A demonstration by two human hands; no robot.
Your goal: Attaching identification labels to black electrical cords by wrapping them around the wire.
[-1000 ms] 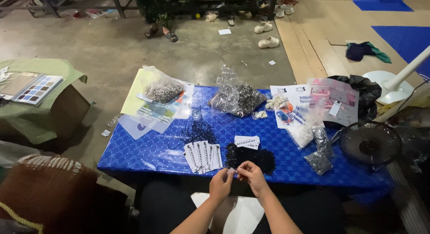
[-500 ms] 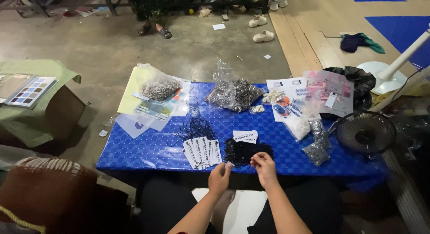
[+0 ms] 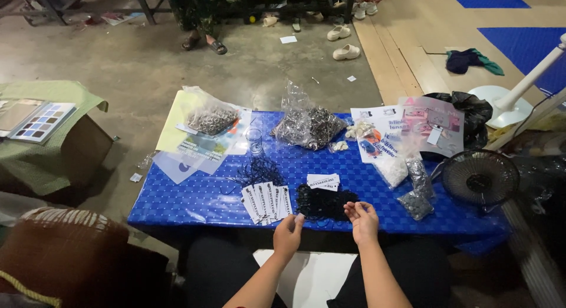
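Black tangled cord pile [image 3: 326, 202] lying at near edge of blue worktop [image 3: 194, 196], beside fanned white cards [image 3: 266, 203]. Left hand [image 3: 288, 236] pinching the pile's edge; right hand [image 3: 362, 221] loosely curled, contents unclear. Likely risk: snagged strands dragging cards off.

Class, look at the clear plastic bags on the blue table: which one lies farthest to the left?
The bag of small metal pieces resting on the yellow sheet at the table's left end; the other bags sit mid-table or toward the right end.

Cards [image 3: 266, 202] left of cord pile [image 3: 324, 202] on table [image 3: 194, 199]
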